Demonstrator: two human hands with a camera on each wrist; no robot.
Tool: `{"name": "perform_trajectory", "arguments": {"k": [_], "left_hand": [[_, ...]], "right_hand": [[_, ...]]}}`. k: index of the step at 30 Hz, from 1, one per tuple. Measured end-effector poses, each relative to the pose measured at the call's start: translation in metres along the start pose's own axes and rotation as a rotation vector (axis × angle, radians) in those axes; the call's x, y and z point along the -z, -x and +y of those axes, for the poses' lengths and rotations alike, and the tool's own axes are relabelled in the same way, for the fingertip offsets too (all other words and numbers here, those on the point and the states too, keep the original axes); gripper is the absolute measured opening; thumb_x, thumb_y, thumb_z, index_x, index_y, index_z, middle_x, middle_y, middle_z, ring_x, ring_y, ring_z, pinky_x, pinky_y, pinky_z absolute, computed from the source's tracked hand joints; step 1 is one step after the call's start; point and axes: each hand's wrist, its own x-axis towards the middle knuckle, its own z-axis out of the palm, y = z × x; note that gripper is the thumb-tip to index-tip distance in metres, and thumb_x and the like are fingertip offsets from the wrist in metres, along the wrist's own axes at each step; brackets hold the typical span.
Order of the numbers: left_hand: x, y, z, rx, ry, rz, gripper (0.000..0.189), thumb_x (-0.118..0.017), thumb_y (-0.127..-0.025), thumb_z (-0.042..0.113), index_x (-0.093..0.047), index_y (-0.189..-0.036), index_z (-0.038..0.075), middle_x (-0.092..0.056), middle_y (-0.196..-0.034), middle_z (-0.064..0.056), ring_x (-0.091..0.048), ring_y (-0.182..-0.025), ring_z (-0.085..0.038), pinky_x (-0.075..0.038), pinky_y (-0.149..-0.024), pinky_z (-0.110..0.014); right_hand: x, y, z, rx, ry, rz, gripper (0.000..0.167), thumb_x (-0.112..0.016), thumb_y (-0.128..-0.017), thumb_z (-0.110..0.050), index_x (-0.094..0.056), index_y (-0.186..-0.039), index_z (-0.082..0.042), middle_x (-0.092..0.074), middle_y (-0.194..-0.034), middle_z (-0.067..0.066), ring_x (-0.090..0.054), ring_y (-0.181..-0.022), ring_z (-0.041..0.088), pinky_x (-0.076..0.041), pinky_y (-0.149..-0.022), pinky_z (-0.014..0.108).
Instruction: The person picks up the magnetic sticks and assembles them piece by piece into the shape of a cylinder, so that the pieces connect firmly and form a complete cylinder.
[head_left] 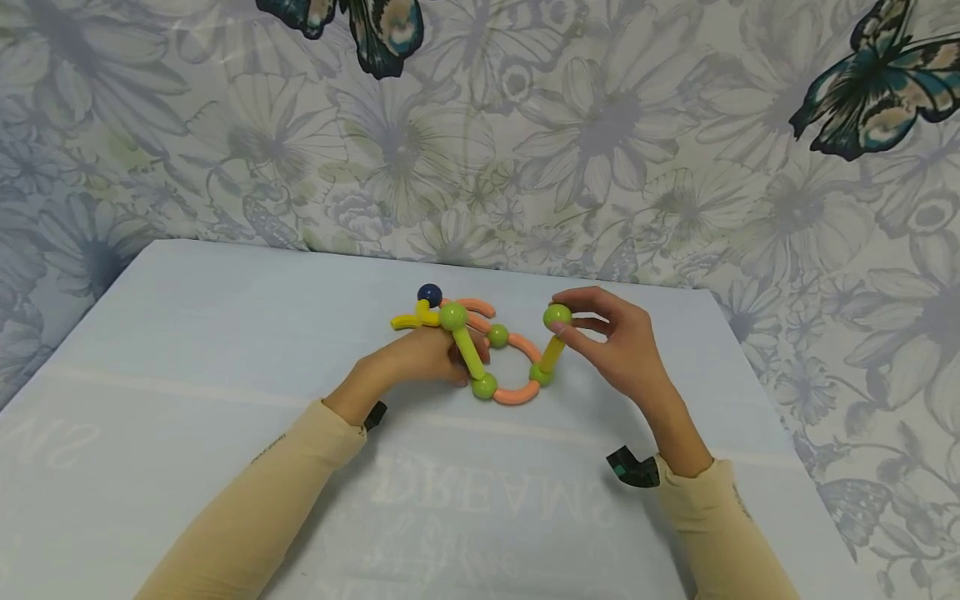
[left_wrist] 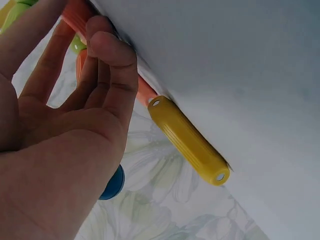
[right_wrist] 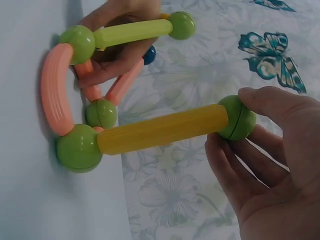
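green ball (right_wrist: 237,120) pinched by right fingers (right_wrist: 227,167); left fingers (left_wrist: 114,50) grip coral stick (right_wrist: 91,93); table (head_left: 225,317) reads "dreams"

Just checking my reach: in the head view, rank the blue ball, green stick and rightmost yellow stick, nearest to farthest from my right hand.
1. Rightmost yellow stick: just left of your right hand.
2. Green stick: farther left, tilted.
3. Blue ball: farthest left of the three.

The left arm (head_left: 258,500) reaches toward two o'clock, left grip (head_left: 427,354) curled; right arm (head_left: 720,529) reaches toward eleven, right grip (head_left: 617,340) pinching.
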Motion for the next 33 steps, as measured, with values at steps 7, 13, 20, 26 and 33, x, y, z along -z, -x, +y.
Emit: {"name": "perform_trajectory", "arguments": {"k": [7, 13, 20, 26, 33], "left_hand": [[0.002, -0.001, 0.001, -0.041, -0.044, 0.007, 0.025, -0.08, -0.09, 0.003, -0.075, -0.114, 0.008, -0.075, -0.115, -0.004, -0.066, -0.121, -0.022, -0.049, -0.11, -0.044], [0.002, -0.001, 0.003, -0.021, -0.056, 0.0, 0.024, -0.081, -0.091, 0.007, -0.075, -0.115, 0.008, -0.076, -0.113, -0.001, -0.067, -0.118, -0.021, -0.05, -0.109, -0.042], [0.002, 0.0, 0.004, 0.005, -0.035, -0.004, 0.026, -0.081, -0.091, 0.007, -0.075, -0.116, 0.008, -0.075, -0.114, -0.001, -0.067, -0.119, -0.021, -0.05, -0.11, -0.043], [0.003, 0.0, 0.005, 0.01, -0.045, -0.005, 0.026, -0.082, -0.092, 0.009, -0.075, -0.117, 0.008, -0.075, -0.114, 0.0, -0.067, -0.119, -0.02, -0.05, -0.11, -0.043], [0.002, 0.0, 0.005, -0.017, -0.083, 0.009, 0.025, -0.082, -0.091, 0.009, -0.074, -0.115, 0.007, -0.073, -0.118, -0.006, -0.064, -0.127, -0.026, -0.048, -0.113, -0.045]], "right_hand": [[-0.003, 0.0, -0.006, 0.035, 0.046, -0.01, 0.03, -0.081, -0.093, -0.009, -0.074, -0.121, -0.014, -0.076, -0.118, 0.001, -0.07, -0.111, 0.013, -0.06, -0.095, 0.033], [0.009, 0.0, -0.007, 0.076, -0.009, -0.014, 0.031, -0.081, -0.09, -0.002, -0.075, -0.118, -0.013, -0.075, -0.114, 0.003, -0.07, -0.108, 0.016, -0.061, -0.092, 0.031], [0.02, 0.002, -0.005, 0.073, -0.04, -0.123, 0.034, -0.081, -0.087, 0.006, -0.076, -0.117, -0.01, -0.075, -0.115, 0.007, -0.069, -0.111, 0.017, -0.059, -0.094, 0.03], [0.021, 0.002, -0.001, 0.067, -0.033, -0.199, 0.035, -0.08, -0.089, 0.003, -0.075, -0.12, -0.012, -0.075, -0.117, 0.006, -0.069, -0.113, 0.016, -0.058, -0.096, 0.031], [0.021, 0.001, 0.003, 0.048, -0.011, -0.194, 0.032, -0.078, -0.092, -0.001, -0.075, -0.121, -0.015, -0.075, -0.118, 0.001, -0.069, -0.113, 0.015, -0.058, -0.096, 0.03]]}}
